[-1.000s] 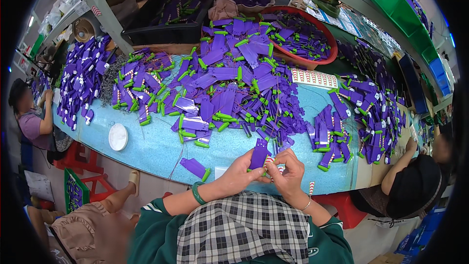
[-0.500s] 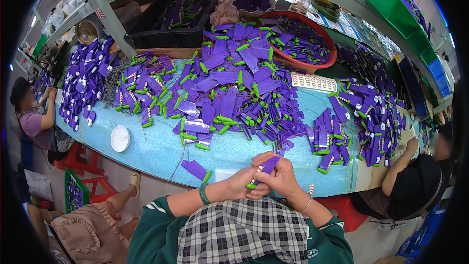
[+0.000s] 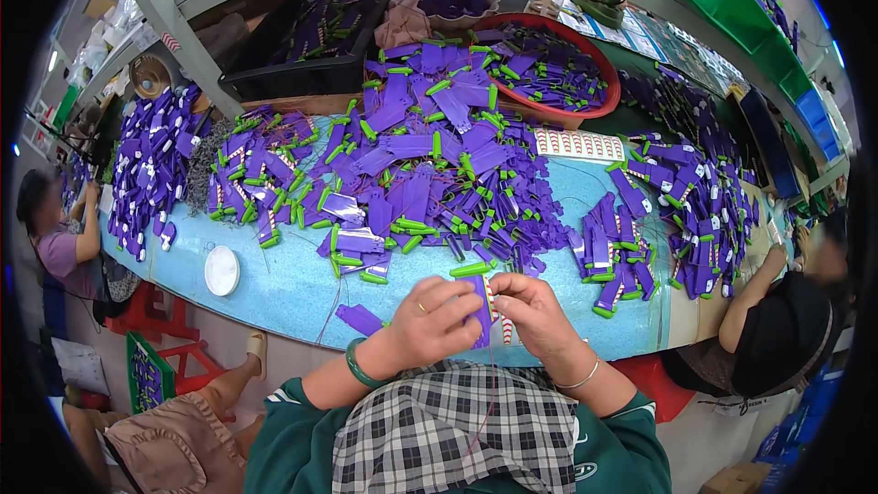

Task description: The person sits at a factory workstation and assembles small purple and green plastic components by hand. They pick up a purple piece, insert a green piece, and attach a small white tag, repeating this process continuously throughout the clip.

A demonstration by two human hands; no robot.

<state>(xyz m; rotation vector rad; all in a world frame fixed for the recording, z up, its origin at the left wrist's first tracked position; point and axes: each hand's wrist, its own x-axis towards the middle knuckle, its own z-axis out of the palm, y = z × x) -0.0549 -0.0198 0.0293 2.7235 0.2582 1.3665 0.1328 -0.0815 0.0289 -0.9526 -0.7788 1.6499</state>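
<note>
At the near table edge, my left hand point(image 3: 434, 322) is closed around a flat purple plastic piece point(image 3: 479, 316). My right hand point(image 3: 541, 318) pinches at the piece's right edge, where a red-and-white striped strip point(image 3: 490, 300) runs along it. A second striped strip point(image 3: 507, 329) hangs below my right fingertips. Just beyond my fingers lies a bright green part point(image 3: 471, 270); whether it joins the held piece is unclear. Left of my left hand rests another purple piece point(image 3: 359, 318). A fine reddish thread trails down over the checked apron point(image 3: 439, 439).
A large heap of purple-and-green pieces point(image 3: 421, 155) covers the table middle, with smaller piles either side. Behind stand a black tray point(image 3: 302, 78) and a red basin point(image 3: 604, 82). A striped sticker sheet point(image 3: 578, 144) and a round white lid point(image 3: 221, 271) lie on the blue tabletop. People sit at both sides.
My hands have moved apart from their clasp. The purple piece has turned more upright and its green end now points away. My right fingers have shifted to its striped edge.
</note>
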